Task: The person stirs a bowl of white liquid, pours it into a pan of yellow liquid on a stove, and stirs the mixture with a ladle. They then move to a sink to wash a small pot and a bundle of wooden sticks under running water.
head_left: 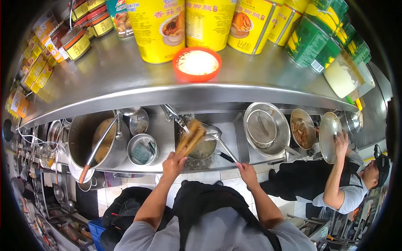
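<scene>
My left hand (173,166) is closed around a bamboo wok brush (193,136), slightly blurred, its bristle end raised over the sink. A metal ladle (214,133) is gripped by its long handle in my right hand (248,173), its bowl up beside the brush. Under both tools lies a round metal pan (203,150) with cloudy water, partly hidden by the brush. The faucet (178,119) reaches in from the back left, and water splashes near its tip. A black handle (225,157) sticks out at the pan's right.
Left stand a large stockpot (79,129) and a small pot with a green scrubber (142,152). To the right are a basin with a strainer (268,108) and a bowl of food (302,129). A co-worker (335,180) holds a round pan (328,140). Cans (157,33) line the shelf above.
</scene>
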Action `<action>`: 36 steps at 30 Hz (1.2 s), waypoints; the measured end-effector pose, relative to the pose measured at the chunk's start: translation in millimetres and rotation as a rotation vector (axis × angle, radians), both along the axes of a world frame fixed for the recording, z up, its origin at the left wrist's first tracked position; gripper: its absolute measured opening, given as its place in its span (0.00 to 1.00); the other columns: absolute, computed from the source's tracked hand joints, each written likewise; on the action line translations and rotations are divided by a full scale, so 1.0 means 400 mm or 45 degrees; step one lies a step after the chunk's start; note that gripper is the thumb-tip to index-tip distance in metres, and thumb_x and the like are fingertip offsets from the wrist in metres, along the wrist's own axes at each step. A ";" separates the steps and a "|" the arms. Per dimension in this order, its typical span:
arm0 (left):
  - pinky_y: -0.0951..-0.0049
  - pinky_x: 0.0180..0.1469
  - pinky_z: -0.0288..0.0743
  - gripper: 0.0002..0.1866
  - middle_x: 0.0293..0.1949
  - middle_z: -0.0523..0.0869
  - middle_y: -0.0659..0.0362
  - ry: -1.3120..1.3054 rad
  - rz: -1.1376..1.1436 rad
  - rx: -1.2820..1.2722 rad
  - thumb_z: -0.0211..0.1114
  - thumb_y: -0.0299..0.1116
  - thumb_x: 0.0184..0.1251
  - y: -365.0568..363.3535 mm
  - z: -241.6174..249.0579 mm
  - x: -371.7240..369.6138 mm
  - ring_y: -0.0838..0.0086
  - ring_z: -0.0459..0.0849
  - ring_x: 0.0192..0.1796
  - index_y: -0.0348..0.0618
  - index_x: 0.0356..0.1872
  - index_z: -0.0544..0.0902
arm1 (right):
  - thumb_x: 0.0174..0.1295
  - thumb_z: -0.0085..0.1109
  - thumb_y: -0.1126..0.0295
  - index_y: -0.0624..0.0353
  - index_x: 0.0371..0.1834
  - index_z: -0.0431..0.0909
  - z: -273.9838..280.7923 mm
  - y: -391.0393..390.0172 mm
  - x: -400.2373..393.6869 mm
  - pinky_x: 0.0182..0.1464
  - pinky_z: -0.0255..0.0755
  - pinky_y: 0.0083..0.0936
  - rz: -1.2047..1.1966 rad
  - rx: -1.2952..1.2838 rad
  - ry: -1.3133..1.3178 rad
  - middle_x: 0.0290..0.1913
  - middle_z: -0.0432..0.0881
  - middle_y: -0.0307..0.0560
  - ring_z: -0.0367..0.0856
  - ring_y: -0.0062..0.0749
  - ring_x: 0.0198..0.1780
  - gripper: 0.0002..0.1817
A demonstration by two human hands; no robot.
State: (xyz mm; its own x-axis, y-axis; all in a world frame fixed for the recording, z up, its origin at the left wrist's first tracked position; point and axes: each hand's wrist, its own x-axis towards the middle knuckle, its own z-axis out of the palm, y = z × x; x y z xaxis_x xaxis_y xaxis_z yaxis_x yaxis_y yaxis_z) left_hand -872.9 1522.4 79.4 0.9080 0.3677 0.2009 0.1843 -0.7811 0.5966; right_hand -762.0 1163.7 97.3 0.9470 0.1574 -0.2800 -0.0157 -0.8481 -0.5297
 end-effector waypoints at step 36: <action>0.56 0.41 0.81 0.22 0.31 0.84 0.50 0.016 0.033 -0.259 0.71 0.44 0.67 0.039 -0.006 0.028 0.52 0.86 0.35 0.60 0.62 0.86 | 0.69 0.58 0.41 0.58 0.40 0.85 0.008 0.011 -0.046 0.44 0.76 0.52 0.066 -0.153 -0.133 0.33 0.86 0.61 0.85 0.63 0.41 0.28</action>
State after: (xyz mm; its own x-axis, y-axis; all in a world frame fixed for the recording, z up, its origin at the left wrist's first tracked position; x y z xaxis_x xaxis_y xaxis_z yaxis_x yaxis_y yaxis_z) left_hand -861.8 1537.9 77.0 0.8998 0.4226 0.1089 0.2110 -0.6396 0.7392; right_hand -780.5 1168.0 100.5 0.9635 0.1777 -0.2004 0.0792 -0.9037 -0.4207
